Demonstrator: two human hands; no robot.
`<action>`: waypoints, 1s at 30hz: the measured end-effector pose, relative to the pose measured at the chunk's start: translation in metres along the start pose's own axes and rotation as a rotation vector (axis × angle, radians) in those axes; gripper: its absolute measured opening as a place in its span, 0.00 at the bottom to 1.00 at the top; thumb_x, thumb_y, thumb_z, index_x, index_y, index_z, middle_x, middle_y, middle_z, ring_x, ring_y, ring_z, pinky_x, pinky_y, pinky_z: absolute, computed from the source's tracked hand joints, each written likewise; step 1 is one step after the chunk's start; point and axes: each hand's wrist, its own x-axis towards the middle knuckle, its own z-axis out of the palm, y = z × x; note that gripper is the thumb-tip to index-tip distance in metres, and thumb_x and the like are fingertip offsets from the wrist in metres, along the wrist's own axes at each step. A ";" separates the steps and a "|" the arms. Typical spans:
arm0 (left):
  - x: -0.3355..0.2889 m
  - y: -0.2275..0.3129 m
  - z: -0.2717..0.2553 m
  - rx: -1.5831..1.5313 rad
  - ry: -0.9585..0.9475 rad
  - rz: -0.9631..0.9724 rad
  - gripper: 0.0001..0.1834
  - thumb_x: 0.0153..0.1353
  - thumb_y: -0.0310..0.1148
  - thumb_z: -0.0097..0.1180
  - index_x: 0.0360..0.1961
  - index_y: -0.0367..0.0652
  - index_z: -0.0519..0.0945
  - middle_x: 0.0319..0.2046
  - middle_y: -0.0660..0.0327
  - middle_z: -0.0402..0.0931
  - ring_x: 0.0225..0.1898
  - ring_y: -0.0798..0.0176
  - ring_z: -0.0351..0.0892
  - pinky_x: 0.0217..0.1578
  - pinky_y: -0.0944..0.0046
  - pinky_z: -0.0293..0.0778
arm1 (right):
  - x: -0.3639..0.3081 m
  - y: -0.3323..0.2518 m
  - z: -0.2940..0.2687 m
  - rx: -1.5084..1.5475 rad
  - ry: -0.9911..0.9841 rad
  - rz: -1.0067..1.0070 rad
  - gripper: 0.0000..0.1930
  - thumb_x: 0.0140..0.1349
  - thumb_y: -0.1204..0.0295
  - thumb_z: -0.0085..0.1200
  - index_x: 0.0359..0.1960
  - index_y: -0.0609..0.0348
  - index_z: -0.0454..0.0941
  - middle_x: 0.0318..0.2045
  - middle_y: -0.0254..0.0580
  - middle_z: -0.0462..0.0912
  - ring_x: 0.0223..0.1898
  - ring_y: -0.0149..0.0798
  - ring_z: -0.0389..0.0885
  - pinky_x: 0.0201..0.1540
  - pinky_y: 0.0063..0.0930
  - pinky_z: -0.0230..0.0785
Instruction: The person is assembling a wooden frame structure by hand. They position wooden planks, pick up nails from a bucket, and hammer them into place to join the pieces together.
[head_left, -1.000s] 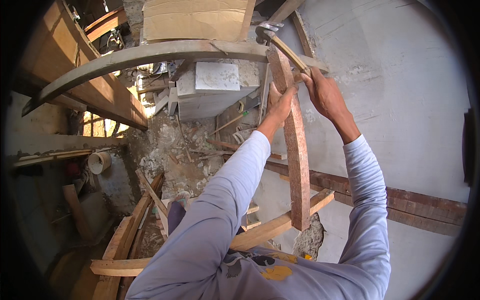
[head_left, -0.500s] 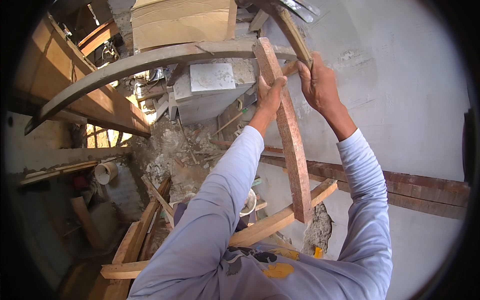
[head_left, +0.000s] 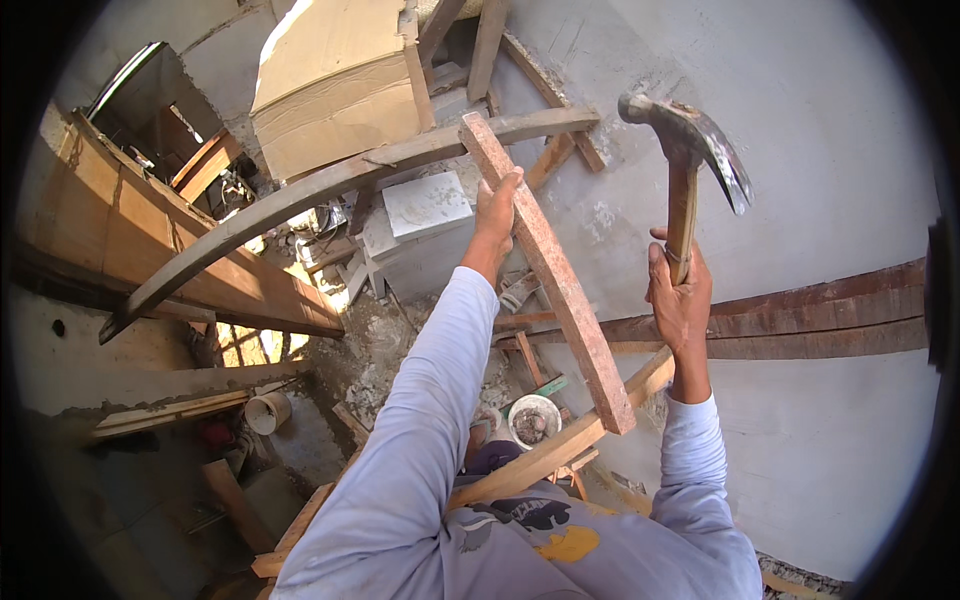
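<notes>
My left hand [head_left: 493,222] wraps round the upper part of a reddish, rough-faced wooden batten [head_left: 552,268]. The batten slants down to the right; its top end overlaps a long grey wooden beam [head_left: 300,190] and its lower end overlaps a pale timber rail [head_left: 560,450] by my body. Whether it touches either one I cannot tell. In my right hand [head_left: 682,305] is a claw hammer [head_left: 683,150], gripped by its wooden handle. Its head is up, well to the right of the batten, with the claw turned right.
A grey plastered wall [head_left: 800,180] rises along the right, with a dark reddish timber [head_left: 800,310] running across it. A cardboard box [head_left: 340,110] stands beyond the beam. Below are a white bucket [head_left: 535,420], a pale block [head_left: 428,204] and floor rubble [head_left: 370,350].
My right hand and the hammer have moved right and down, away from the batten's top. The hammer head now shows whole. The view has shifted; my left hand keeps its hold.
</notes>
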 end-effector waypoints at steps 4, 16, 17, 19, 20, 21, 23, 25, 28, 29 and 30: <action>-0.029 0.018 0.037 0.095 0.268 -0.129 0.48 0.68 0.45 0.62 0.78 0.30 0.51 0.64 0.40 0.71 0.65 0.44 0.74 0.63 0.49 0.73 | -0.085 0.047 -0.029 0.192 -0.028 0.219 0.14 0.77 0.64 0.57 0.50 0.63 0.82 0.27 0.32 0.82 0.30 0.25 0.79 0.34 0.24 0.71; -0.042 -0.018 0.051 0.624 0.399 0.061 0.51 0.63 0.43 0.63 0.75 0.20 0.50 0.64 0.29 0.72 0.64 0.34 0.77 0.68 0.50 0.69 | -0.146 0.058 -0.031 0.553 -0.140 0.288 0.12 0.77 0.72 0.51 0.55 0.67 0.79 0.55 0.54 0.87 0.54 0.38 0.84 0.60 0.34 0.73; -0.039 -0.021 0.048 0.642 0.384 0.048 0.52 0.62 0.42 0.63 0.75 0.19 0.50 0.63 0.29 0.72 0.63 0.35 0.77 0.67 0.50 0.70 | -0.150 0.058 -0.036 0.503 -0.158 0.272 0.12 0.77 0.72 0.51 0.54 0.67 0.79 0.54 0.54 0.87 0.53 0.37 0.84 0.60 0.34 0.73; -0.032 -0.022 0.040 0.665 0.350 0.033 0.52 0.60 0.40 0.64 0.74 0.18 0.51 0.62 0.29 0.72 0.62 0.35 0.78 0.65 0.50 0.73 | -0.155 0.059 -0.044 0.441 -0.168 0.237 0.12 0.77 0.71 0.51 0.53 0.67 0.80 0.53 0.53 0.88 0.52 0.35 0.84 0.58 0.33 0.74; -0.030 -0.022 0.040 0.670 0.330 0.024 0.52 0.59 0.39 0.64 0.74 0.17 0.51 0.62 0.29 0.73 0.61 0.36 0.79 0.63 0.50 0.74 | -0.160 0.061 -0.049 0.424 -0.166 0.231 0.12 0.77 0.71 0.51 0.52 0.67 0.80 0.52 0.53 0.88 0.51 0.34 0.84 0.58 0.33 0.74; -0.026 -0.022 0.041 0.657 0.314 0.019 0.51 0.59 0.38 0.65 0.73 0.17 0.52 0.61 0.29 0.73 0.60 0.36 0.80 0.62 0.49 0.76 | -0.166 0.061 -0.054 0.407 -0.163 0.226 0.12 0.77 0.71 0.51 0.52 0.67 0.80 0.51 0.52 0.89 0.50 0.33 0.84 0.57 0.32 0.75; -0.021 -0.026 0.037 0.650 0.299 0.008 0.48 0.58 0.37 0.65 0.71 0.18 0.55 0.58 0.31 0.75 0.57 0.38 0.81 0.56 0.48 0.79 | -0.176 0.056 -0.063 0.399 -0.165 0.271 0.12 0.77 0.71 0.52 0.50 0.68 0.80 0.48 0.50 0.89 0.50 0.32 0.84 0.55 0.31 0.75; -0.010 -0.037 0.023 0.580 0.352 0.180 0.23 0.61 0.30 0.61 0.52 0.31 0.67 0.30 0.53 0.73 0.20 0.57 0.77 0.19 0.55 0.77 | -0.195 0.065 -0.069 0.483 -0.082 0.216 0.11 0.76 0.71 0.53 0.49 0.67 0.81 0.42 0.45 0.90 0.44 0.31 0.85 0.51 0.31 0.76; -0.027 -0.015 0.041 0.516 0.281 0.043 0.17 0.64 0.31 0.58 0.48 0.35 0.68 0.31 0.55 0.71 0.20 0.58 0.75 0.20 0.55 0.78 | -0.234 0.092 -0.086 0.522 0.072 0.199 0.11 0.76 0.70 0.54 0.51 0.66 0.80 0.41 0.47 0.90 0.38 0.31 0.85 0.46 0.32 0.77; -0.029 -0.015 0.045 0.513 0.276 0.000 0.17 0.65 0.32 0.58 0.48 0.34 0.68 0.29 0.55 0.70 0.21 0.57 0.75 0.22 0.55 0.78 | -0.251 0.105 -0.087 0.603 0.156 0.274 0.12 0.77 0.68 0.54 0.54 0.64 0.79 0.37 0.44 0.88 0.36 0.30 0.85 0.41 0.29 0.77; -0.035 -0.014 0.052 0.479 0.271 -0.024 0.26 0.62 0.29 0.62 0.55 0.26 0.66 0.32 0.51 0.74 0.22 0.57 0.77 0.20 0.55 0.77 | -0.262 0.111 -0.094 0.532 0.230 0.321 0.13 0.77 0.67 0.54 0.55 0.64 0.77 0.34 0.40 0.84 0.32 0.27 0.81 0.37 0.27 0.74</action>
